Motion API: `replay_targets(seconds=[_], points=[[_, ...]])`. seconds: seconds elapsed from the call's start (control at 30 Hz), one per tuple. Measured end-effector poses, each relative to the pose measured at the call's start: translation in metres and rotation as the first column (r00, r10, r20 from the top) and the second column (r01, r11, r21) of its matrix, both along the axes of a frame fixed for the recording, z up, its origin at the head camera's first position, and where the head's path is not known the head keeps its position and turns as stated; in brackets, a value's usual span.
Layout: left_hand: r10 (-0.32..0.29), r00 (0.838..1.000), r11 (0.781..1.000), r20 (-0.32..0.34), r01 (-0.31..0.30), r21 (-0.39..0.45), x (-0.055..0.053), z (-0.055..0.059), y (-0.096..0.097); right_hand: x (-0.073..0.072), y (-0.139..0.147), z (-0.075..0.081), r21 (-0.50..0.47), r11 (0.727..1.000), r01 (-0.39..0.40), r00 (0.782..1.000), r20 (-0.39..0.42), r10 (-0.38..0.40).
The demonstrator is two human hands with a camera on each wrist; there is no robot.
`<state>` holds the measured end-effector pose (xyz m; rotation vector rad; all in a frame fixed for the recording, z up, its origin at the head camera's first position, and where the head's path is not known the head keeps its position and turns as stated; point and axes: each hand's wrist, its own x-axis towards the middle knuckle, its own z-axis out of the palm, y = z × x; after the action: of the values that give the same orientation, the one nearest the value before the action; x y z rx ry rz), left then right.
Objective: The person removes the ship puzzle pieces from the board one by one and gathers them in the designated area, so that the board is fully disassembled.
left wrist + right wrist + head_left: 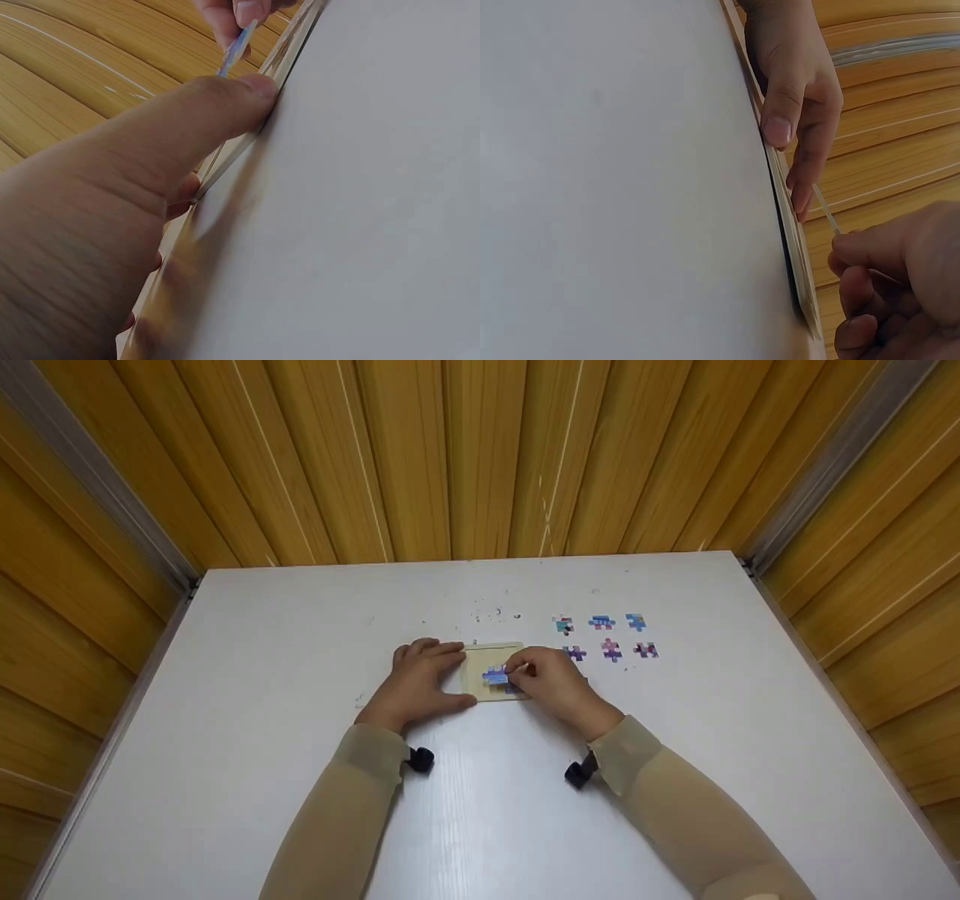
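A shallow, pale wooden puzzle tray [474, 682] lies on the white table. My left hand [421, 682] holds it at the left side, thumb [251, 91] at the near edge and index finger at the far corner. My right hand [553, 682] pinches a blue and lilac jigsaw piece [495, 676] between thumb and fingertips over the tray. From the right wrist view, this piece [826, 208] shows edge-on as a thin strip. Another bluish piece [513, 689] lies in the tray, partly hidden by the right hand.
Right of the tray, several loose jigsaw pieces [611, 650] lie in rows, some partly behind the right hand. Small dark crumbs [499, 612] dot the table beyond the tray. Yellow wood-panelled walls [480, 457] border the table [285, 660] at the back and sides.
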<state>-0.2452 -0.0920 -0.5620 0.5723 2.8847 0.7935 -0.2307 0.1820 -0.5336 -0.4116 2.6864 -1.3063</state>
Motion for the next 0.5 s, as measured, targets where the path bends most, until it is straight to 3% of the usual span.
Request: replay_targets(seconds=[0.27,0.5], points=[[0.012,1.0,1.0,0.003,-0.012,0.003,-0.001,-0.003,0.004,-0.002,0.018,0.016,0.001,1.0,0.011,0.999,0.032,-0.011],[0.025,0.999,1.0,0.019,-0.025,0.014,0.0,-0.004,0.004,0.001,0.05,0.026,0.009,1.0,-0.014,1.0,-0.016,0.014]])
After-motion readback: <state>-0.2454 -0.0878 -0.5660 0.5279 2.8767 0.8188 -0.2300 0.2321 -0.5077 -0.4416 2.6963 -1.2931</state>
